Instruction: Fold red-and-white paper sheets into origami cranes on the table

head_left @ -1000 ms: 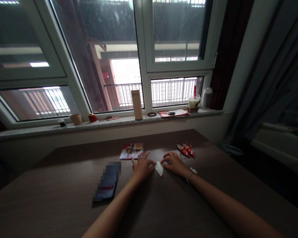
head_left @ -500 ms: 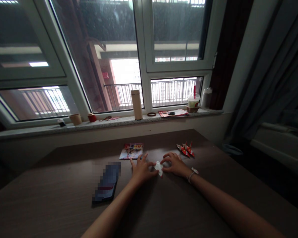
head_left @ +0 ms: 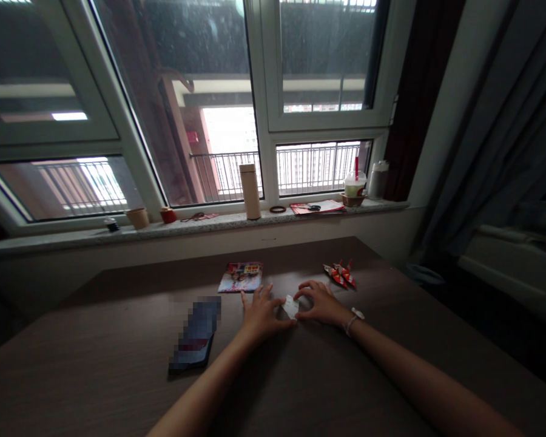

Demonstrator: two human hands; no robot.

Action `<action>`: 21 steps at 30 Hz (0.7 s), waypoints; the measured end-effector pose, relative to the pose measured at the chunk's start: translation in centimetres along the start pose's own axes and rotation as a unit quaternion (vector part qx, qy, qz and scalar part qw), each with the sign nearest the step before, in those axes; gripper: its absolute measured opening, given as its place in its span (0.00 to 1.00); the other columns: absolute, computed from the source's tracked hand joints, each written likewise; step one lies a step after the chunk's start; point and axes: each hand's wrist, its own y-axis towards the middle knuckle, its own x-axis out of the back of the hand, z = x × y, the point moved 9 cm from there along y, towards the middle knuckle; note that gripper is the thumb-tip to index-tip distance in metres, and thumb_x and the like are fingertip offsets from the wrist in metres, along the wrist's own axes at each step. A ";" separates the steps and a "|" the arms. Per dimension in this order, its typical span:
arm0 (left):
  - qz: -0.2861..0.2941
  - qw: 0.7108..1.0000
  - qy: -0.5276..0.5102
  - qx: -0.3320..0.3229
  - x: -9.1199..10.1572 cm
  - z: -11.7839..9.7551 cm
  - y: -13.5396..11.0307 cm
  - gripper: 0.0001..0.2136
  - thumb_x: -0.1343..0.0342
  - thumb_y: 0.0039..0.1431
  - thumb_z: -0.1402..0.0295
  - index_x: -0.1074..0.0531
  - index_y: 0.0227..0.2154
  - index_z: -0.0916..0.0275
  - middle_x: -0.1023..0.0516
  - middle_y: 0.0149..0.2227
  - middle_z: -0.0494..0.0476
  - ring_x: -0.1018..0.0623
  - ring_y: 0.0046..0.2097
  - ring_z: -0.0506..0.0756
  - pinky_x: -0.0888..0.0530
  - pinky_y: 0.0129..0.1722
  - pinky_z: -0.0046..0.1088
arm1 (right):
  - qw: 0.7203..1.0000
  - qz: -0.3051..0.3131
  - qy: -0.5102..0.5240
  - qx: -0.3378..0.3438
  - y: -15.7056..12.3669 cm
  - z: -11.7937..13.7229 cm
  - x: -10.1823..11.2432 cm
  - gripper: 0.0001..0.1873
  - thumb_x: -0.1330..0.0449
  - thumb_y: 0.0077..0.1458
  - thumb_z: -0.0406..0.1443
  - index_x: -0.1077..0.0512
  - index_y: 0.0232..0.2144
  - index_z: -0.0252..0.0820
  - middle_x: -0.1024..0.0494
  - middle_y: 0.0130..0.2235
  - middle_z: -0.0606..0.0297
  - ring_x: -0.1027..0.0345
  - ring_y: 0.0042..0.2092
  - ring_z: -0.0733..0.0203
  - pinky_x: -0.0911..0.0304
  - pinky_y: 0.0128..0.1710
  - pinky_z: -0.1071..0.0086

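A small folded piece of white paper lies between my two hands at the middle of the dark table. My left hand has its index finger at the paper's left edge and its thumb along the lower edge, the other fingers spread. From the other side, my right hand holds the right edge between thumb and curled index finger. A bracelet circles my right wrist. Beyond the right hand sit several red-and-white folded paper figures in a cluster.
Left of my forearm lies a phone, its screen blurred out. A colourful printed packet rests behind my left hand. On the windowsill stand a beige flask, scissors on red paper, and a cup with a straw.
My left thumb has slid down and right along the paper's lower edge. The paper's pointed, red-tipped lower end no longer shows. My right hand has barely moved.
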 end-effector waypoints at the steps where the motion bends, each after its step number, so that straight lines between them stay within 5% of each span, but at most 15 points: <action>1: 0.004 1.000 -0.003 -0.001 0.0 0.0 0.0 0.35 0.39 0.40 0.38 0.27 0.53 0.42 0.46 0.69 0.60 0.51 0.69 0.74 0.68 0.61 0.68 | 1.000 0.003 0.001 0.001 -0.1 0.1 0.0 0.26 0.30 0.41 0.50 0.24 0.45 0.55 0.34 0.57 0.61 0.47 0.63 0.45 0.66 0.66 0.44; 8: 0.051 0.998 -0.017 0.014 -0.3 1.1 0.2 0.35 0.39 0.40 0.37 0.29 0.54 0.39 0.51 0.71 0.57 0.56 0.70 0.74 0.68 0.59 0.70 | 1.000 0.019 -0.006 0.004 -0.3 0.2 -0.4 0.33 0.29 0.37 0.52 0.27 0.47 0.54 0.36 0.59 0.60 0.50 0.64 0.43 0.71 0.65 0.39; 21: 0.038 0.999 -0.006 0.009 -0.2 1.1 0.3 0.28 0.41 0.46 0.40 0.28 0.52 0.38 0.50 0.71 0.56 0.56 0.70 0.73 0.68 0.59 0.71 | 0.998 0.052 -0.030 0.022 -0.6 0.5 -1.1 0.41 0.31 0.36 0.56 0.32 0.52 0.53 0.41 0.63 0.57 0.56 0.67 0.40 0.74 0.65 0.36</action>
